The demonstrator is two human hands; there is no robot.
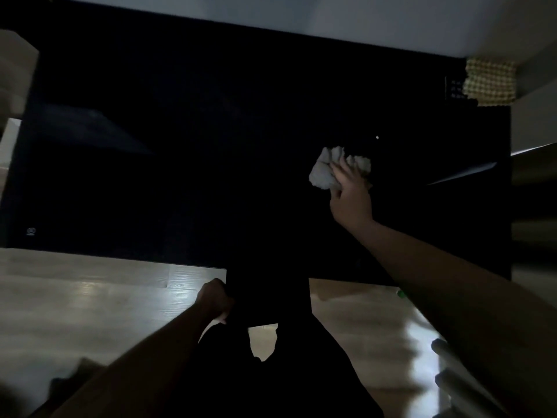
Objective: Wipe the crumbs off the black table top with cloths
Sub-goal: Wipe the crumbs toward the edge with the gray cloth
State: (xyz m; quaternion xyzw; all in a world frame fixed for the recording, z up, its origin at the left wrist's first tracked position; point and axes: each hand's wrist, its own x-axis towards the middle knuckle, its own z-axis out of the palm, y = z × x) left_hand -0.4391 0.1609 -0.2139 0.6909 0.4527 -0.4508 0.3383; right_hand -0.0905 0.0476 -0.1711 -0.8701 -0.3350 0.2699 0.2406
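Black surface [211,131] fills most of the view, very dark, hard to read any detail on it. Pale floor [75,297] runs along the near edge, and my dark legs hang in the bottom middle. A yellow checked cloth [489,84] sits at the far right corner of the surface, half over the edge, untouched.

My right hand [351,200] reaches out over the right part of the surface. Its grip is closed round a crumpled white cloth [327,168], fingers spread over the wad and pressing it down on the top. The cloth lies right of centre, well apart from the yellow one.

My left hand [215,298] is down at the near edge of the surface, by my leg. Fingers look curled, seemingly on the dark fabric there, but too dark to tell what the grip is doing or whether it holds anything.

One pale crumb [377,137] shows just beyond the white cloth, near but not touching it. No other crumbs visible, though the gloom could hide plenty.

Progress, my guess: wiping is under way on the right side and not finished. That crumb is left, the left half and far edge cannot be judged clean or dirty, and the second cloth is not in use yet.
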